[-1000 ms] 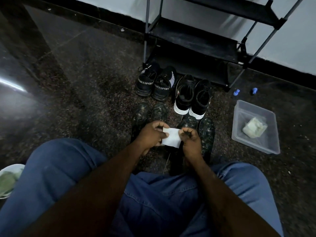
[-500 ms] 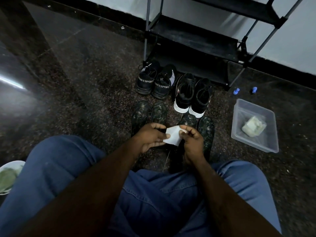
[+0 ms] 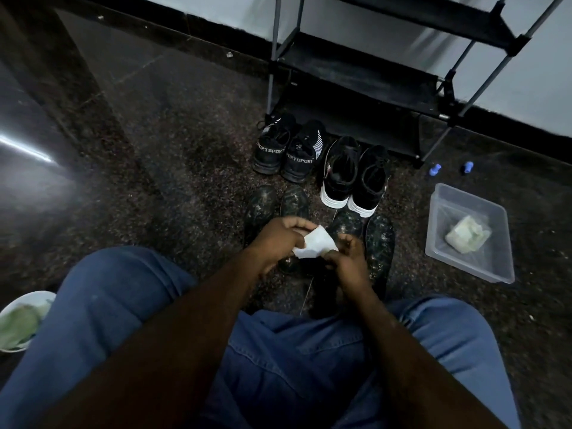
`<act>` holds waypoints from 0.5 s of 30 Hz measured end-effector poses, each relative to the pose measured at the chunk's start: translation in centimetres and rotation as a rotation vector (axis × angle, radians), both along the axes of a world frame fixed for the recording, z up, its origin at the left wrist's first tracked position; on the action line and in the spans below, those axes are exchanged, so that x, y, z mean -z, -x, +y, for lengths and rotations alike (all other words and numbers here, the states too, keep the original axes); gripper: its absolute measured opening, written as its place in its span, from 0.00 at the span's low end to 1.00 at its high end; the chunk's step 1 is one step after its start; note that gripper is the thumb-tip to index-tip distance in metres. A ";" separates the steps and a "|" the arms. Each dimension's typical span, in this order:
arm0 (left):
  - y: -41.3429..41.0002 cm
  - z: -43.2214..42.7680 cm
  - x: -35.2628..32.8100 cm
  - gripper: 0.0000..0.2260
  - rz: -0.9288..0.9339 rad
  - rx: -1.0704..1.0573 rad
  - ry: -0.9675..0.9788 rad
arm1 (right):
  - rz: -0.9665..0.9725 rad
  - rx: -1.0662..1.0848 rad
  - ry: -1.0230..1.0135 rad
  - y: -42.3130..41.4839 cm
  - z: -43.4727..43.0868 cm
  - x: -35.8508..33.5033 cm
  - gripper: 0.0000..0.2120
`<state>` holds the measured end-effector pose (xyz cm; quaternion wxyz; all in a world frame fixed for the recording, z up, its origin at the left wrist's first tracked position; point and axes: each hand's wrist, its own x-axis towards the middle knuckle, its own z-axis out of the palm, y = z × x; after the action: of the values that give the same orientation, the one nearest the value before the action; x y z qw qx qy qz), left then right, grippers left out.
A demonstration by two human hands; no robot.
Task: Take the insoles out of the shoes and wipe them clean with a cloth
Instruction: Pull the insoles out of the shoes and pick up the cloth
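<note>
A small white cloth (image 3: 316, 246) is held between both hands above the floor in front of my knees. My left hand (image 3: 278, 243) grips its left side and my right hand (image 3: 348, 258) pinches its right edge. Several dark, dusty insoles lie on the floor under the hands: a left pair (image 3: 260, 205) and a right pair (image 3: 379, 239). Beyond them stand two pairs of black shoes: one lettered SPORT (image 3: 286, 150), the other white-soled (image 3: 354, 178).
A black shoe rack (image 3: 365, 72) stands against the wall behind the shoes. At the right sits a clear plastic tub (image 3: 483, 267) holding a crumpled pale cloth (image 3: 465, 236). Two small blue caps (image 3: 435, 169) lie near it. A white bowl (image 3: 18, 300) shows at the left edge.
The cloth has been turned and bunched between my hands, which have shifted slightly closer together. The shoes and insoles have stayed put.
</note>
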<state>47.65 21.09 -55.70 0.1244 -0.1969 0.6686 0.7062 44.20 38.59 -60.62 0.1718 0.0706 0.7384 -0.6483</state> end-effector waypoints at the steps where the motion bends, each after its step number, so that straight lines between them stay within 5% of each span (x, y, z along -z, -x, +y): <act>1: 0.0 -0.1 0.1 0.21 0.013 0.059 0.055 | 0.066 -0.069 0.004 0.1 0.2 -0.1 0.35; 6: -0.2 0.2 0.3 0.17 0.067 0.165 0.108 | 0.230 -0.413 -0.068 0.1 0.5 -0.6 0.26; 10: 0.2 -0.3 1.3 0.10 0.028 0.062 0.116 | 0.076 -0.202 0.030 -0.5 0.1 -0.8 0.08; 15: -0.1 0.0 2.4 0.03 -0.077 0.058 0.049 | -0.162 -0.048 0.285 -0.5 -0.4 -1.5 0.04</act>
<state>47.70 21.09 -58.09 0.1656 -0.2075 0.6860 0.6775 44.66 38.22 -59.15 0.2546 0.0798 0.6240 -0.7344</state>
